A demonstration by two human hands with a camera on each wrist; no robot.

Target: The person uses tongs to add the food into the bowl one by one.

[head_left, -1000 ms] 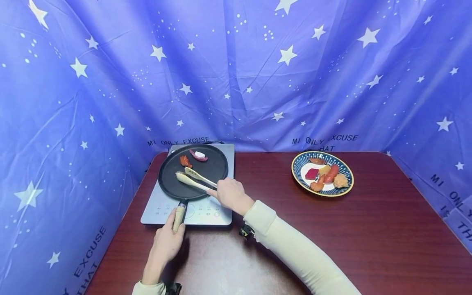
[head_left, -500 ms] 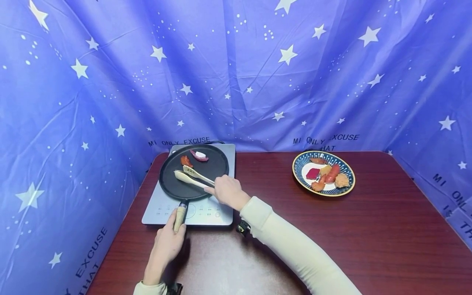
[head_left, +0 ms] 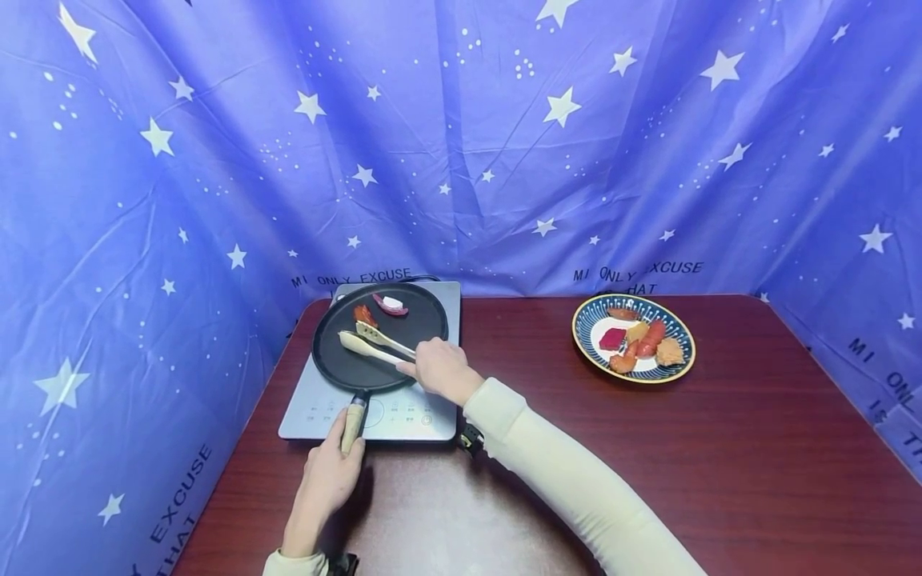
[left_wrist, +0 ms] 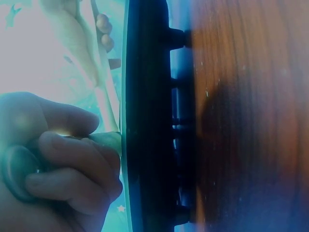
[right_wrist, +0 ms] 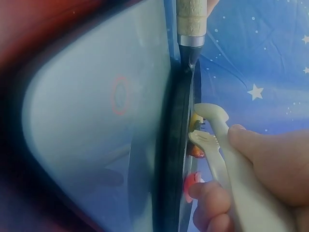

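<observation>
My left hand [head_left: 331, 476] grips the pale handle [head_left: 353, 430] of a flat black frying pan [head_left: 425, 324]; in the left wrist view its fingers [left_wrist: 72, 191] curl round it. Cream tongs [head_left: 369, 350] are in my right hand [head_left: 445, 370], their two arms spread a little and their heads low over the pan. Close beyond them lies a glossy red-brown food piece [head_left: 363, 314]. A purple-and-white piece like an onion slice [head_left: 391, 306] rests near the far rim. The right wrist view shows something yellow [right_wrist: 196, 120] at the tong heads; whether they pinch it I cannot tell.
Under the pan is a silver induction cooker [head_left: 331, 428] on a dark red wooden table [head_left: 547, 448]. To the right, a blue-patterned plate [head_left: 585, 352] bears several food pieces, some like sausages. A blue star-printed curtain [head_left: 497, 200] encloses the back and sides.
My right hand and the tongs have shifted slightly left across the pan, toward its far side. The left hand keeps its grip on the handle, and the food has stayed put.
</observation>
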